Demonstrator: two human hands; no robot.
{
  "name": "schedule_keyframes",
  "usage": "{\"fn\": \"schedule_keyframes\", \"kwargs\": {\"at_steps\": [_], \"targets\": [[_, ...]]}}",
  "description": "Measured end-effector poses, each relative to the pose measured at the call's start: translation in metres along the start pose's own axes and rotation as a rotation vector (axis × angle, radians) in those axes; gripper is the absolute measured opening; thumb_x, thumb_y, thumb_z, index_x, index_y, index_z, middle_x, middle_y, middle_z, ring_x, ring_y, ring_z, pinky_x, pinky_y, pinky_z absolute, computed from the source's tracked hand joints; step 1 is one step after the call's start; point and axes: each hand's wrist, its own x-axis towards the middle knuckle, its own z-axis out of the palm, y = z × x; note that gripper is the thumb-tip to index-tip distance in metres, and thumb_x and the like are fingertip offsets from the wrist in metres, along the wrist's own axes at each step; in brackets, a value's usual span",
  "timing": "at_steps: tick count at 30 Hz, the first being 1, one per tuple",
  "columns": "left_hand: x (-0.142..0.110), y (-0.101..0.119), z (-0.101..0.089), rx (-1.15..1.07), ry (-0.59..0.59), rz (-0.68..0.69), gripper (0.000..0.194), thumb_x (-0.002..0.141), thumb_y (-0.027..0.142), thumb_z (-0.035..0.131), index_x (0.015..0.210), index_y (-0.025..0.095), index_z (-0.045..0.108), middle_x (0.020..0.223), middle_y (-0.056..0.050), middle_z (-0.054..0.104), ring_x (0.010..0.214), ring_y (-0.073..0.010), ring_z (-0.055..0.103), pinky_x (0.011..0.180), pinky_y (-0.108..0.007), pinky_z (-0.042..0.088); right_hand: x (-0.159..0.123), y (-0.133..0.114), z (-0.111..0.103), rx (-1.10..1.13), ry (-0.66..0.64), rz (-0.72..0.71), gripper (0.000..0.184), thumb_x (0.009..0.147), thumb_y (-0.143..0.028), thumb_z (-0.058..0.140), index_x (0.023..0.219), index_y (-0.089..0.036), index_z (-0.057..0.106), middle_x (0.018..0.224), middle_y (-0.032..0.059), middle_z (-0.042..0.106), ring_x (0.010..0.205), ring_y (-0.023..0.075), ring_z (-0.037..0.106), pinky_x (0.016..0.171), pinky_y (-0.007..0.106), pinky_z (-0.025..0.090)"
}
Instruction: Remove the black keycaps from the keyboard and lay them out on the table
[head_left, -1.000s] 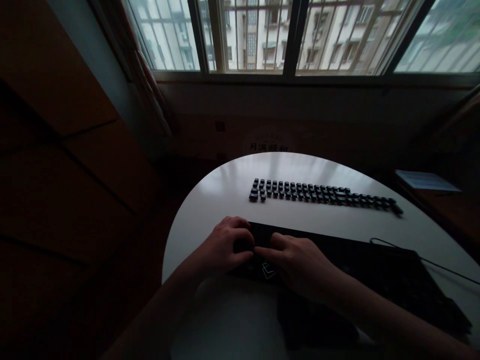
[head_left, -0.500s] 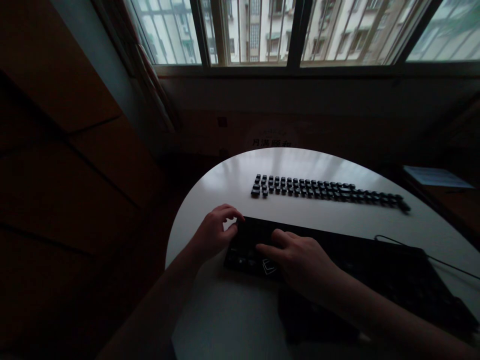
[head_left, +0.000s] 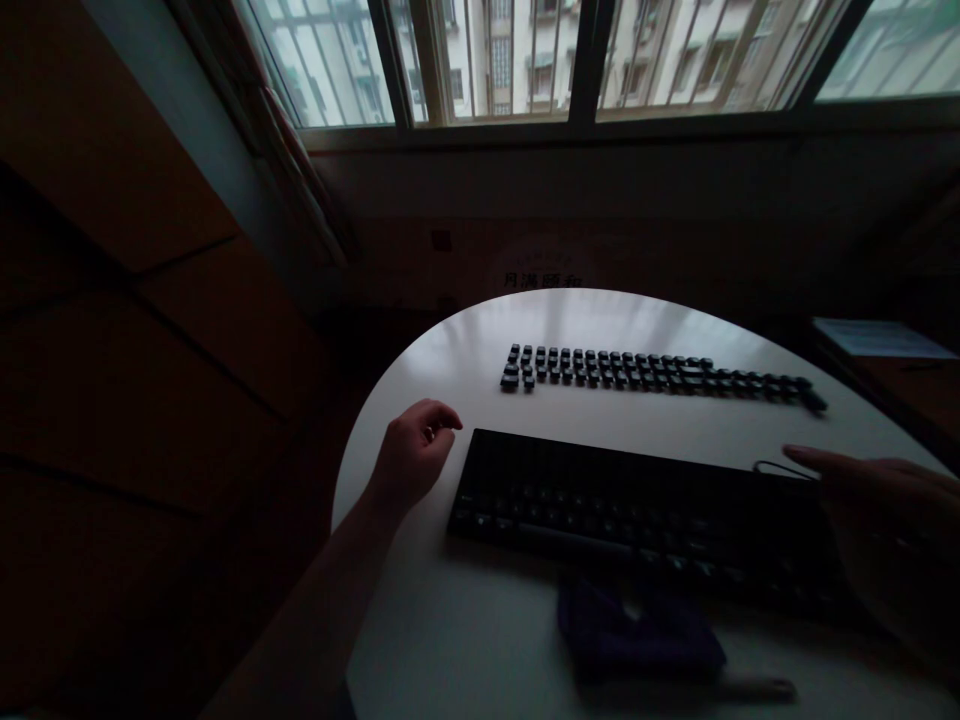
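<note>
A dark keyboard (head_left: 555, 460) lies slantwise on the white round table. Keys show along its near side, while the upper part looks dark and bare. Beside its left end, apart from it, is my left hand (head_left: 416, 450); the fingers are loosely curled toward the thumb and I see nothing in them. Over the keyboard's right end is my right hand (head_left: 885, 520), open, with fingers stretched to the left and partly dark and blurred. Behind the keyboard stand rows of loose black keycaps (head_left: 630, 375).
In front of the keyboard lies a purple cloth-like thing (head_left: 645, 635). A slim thing with a pale end (head_left: 757, 690) is near it, too dark to name. A cable (head_left: 784, 467) runs behind the keyboard. Papers (head_left: 885, 338) lie on a surface at the right.
My right hand has lifted from the keyboard's left part and swung far right, uncovering the keys and the purple thing. My left hand has drawn back from the keyboard's corner, its fingers curling.
</note>
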Motion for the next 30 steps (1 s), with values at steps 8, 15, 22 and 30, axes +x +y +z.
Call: {"fn": "schedule_keyframes", "kwargs": {"at_steps": [8, 15, 22, 30], "targets": [[-0.009, 0.021, -0.002, -0.03, -0.484, 0.257, 0.014, 0.082, 0.017, 0.059, 0.088, 0.02, 0.071, 0.096, -0.006, 0.063, 0.091, -0.0191, 0.058, 0.084, -0.036, 0.049, 0.005, -0.021, 0.031, 0.025, -0.049, -0.052, 0.035, 0.091, -0.016, 0.052, 0.118, -0.035, 0.065, 0.081, 0.0021, 0.067, 0.063, 0.019, 0.066, 0.051, 0.03, 0.048], [-0.012, 0.032, 0.004, 0.131, -0.558, 0.22, 0.009, 0.082, 0.021, 0.067, 0.087, 0.022, 0.073, 0.096, -0.005, 0.064, 0.094, -0.0216, 0.058, 0.086, -0.038, 0.048, 0.01, -0.034, 0.043, 0.2, -0.23, -0.26, 0.033, 0.092, -0.012, 0.048, 0.12, -0.022, 0.061, 0.061, -0.0034, 0.053, 0.045, 0.0096, 0.05, 0.043, 0.023, 0.035], [-0.01, 0.051, 0.004, 0.298, -0.559, 0.108, 0.011, 0.082, 0.028, 0.065, 0.081, 0.023, 0.075, 0.091, -0.005, 0.067, 0.091, -0.0224, 0.061, 0.08, -0.035, 0.048, 0.011, -0.045, 0.058, 0.208, -0.256, -0.336, 0.024, 0.092, -0.014, 0.049, 0.111, -0.016, 0.066, 0.063, -0.0018, 0.056, 0.049, 0.0093, 0.051, 0.046, 0.023, 0.033], [-0.001, 0.082, 0.008, 0.543, -0.691, -0.092, 0.015, 0.074, 0.032, 0.065, 0.074, 0.021, 0.075, 0.07, -0.003, 0.07, 0.061, -0.0168, 0.061, 0.051, -0.025, 0.035, 0.005, -0.037, 0.069, 0.16, -0.372, -0.295, 0.028, 0.096, -0.019, 0.045, 0.109, -0.015, 0.069, 0.069, 0.003, 0.063, 0.056, 0.0127, 0.057, 0.051, 0.025, 0.037]]}}
